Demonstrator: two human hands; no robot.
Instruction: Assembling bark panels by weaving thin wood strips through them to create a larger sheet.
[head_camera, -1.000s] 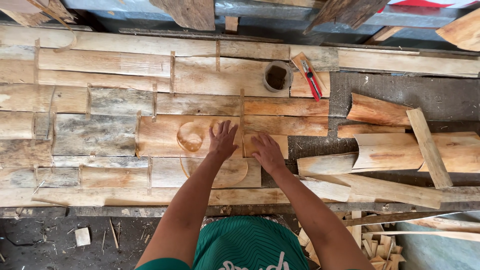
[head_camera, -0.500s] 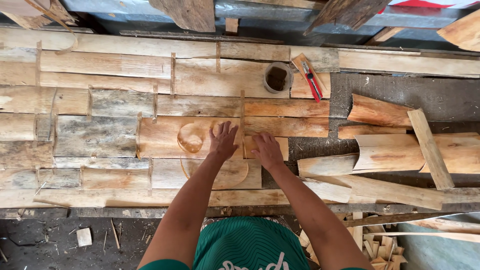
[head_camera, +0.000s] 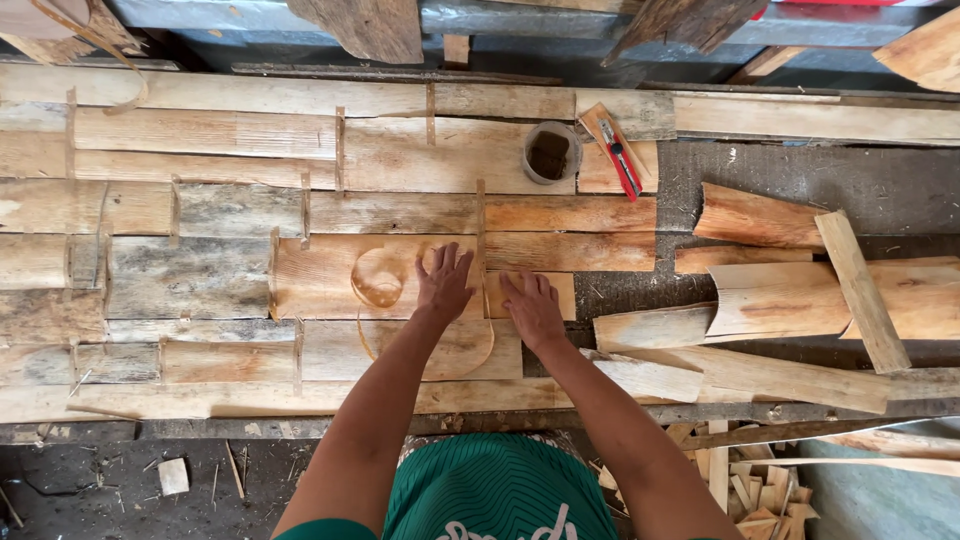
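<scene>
My left hand (head_camera: 443, 281) lies flat, fingers spread, on a reddish-brown wood slab (head_camera: 330, 276) that has a round knot mark (head_camera: 378, 277). My right hand (head_camera: 532, 306) presses flat on a smaller light wood piece (head_camera: 560, 290) just right of a thin upright wooden strip (head_camera: 481, 245). Both hands hold nothing. The slabs belong to a patchwork of flat bark-like wood pieces (head_camera: 200, 270) laid side by side on the workbench (head_camera: 300, 400).
A small round pot (head_camera: 550, 153) with dark contents stands beyond my hands, beside a red utility knife (head_camera: 621, 158). Curved loose wood slabs (head_camera: 760, 300) and a plank (head_camera: 860, 290) are piled at the right. Wood scraps (head_camera: 740, 480) lie on the floor below.
Both hands have stayed pressed on the wood pieces; only tiny shifts of the fingers show.
</scene>
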